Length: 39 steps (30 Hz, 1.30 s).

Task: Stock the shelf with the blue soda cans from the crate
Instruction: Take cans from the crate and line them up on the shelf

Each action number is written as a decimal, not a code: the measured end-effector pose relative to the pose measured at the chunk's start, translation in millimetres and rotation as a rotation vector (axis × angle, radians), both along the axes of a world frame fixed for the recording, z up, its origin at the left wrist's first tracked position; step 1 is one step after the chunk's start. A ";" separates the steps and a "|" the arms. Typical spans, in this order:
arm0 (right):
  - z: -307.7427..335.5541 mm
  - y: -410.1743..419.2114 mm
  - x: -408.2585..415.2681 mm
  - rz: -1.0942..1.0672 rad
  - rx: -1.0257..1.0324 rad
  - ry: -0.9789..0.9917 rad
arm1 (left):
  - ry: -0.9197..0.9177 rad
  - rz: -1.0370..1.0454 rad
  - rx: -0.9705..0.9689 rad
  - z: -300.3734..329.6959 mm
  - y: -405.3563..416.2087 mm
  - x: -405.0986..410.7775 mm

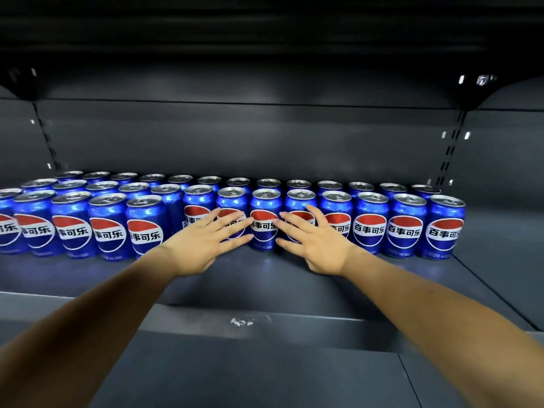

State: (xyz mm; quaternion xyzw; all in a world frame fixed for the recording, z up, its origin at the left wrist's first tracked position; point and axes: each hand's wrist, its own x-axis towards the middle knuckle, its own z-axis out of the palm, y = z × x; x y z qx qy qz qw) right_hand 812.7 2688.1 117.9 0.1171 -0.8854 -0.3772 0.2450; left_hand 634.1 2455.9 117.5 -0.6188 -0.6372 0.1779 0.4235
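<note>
Dark metal shelf [265,278] — rows of blue cans [404,228] upright under both flat hands.

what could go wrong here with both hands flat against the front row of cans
1. The left hand and right hand press with straight fingers on only a few blue cans; a hard push could probably tip them into the row behind.
2. Pushing the middle alone may bow the front row, which already steps forward at the left cans.
3. The rightmost can has bare shelf beside it, so it could slide sideways.
</note>
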 end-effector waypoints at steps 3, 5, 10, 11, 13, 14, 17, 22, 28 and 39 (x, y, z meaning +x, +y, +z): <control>3.8 -9.6 -7.5 0.090 0.030 -0.020 | -0.047 0.026 0.034 -0.7 -7.0 -8.5; 4.0 -9.6 -11.8 0.109 0.045 -0.026 | -0.106 0.042 0.046 0.3 -6.7 -5.6; -0.1 -5.9 -12.3 0.075 0.059 -0.011 | -0.188 0.072 0.025 2.3 -3.4 -4.1; -0.8 -6.3 -12.5 0.070 0.062 -0.004 | -0.189 0.071 0.026 2.7 -3.2 -4.7; -2.8 -6.4 -13.8 0.060 0.070 0.006 | -0.174 0.082 0.028 3.0 -3.8 -5.0; -3.5 -6.3 -14.1 0.057 0.074 0.009 | -0.178 0.095 0.020 3.5 -4.3 -4.4; -3.0 -8.2 -13.6 0.047 0.073 0.010 | -0.169 0.142 -0.013 7.1 -4.6 -0.2; 0.9 -14.0 -12.1 0.059 0.082 0.030 | -0.158 0.145 -0.035 16.4 -14.7 11.0; 4.7 -26.1 -16.0 0.004 0.055 0.000 | -0.291 0.390 -0.215 10.0 -26.6 15.2; 3.4 -44.3 -13.2 -0.089 -0.006 -0.067 | -0.290 0.529 -0.216 10.7 -50.0 13.7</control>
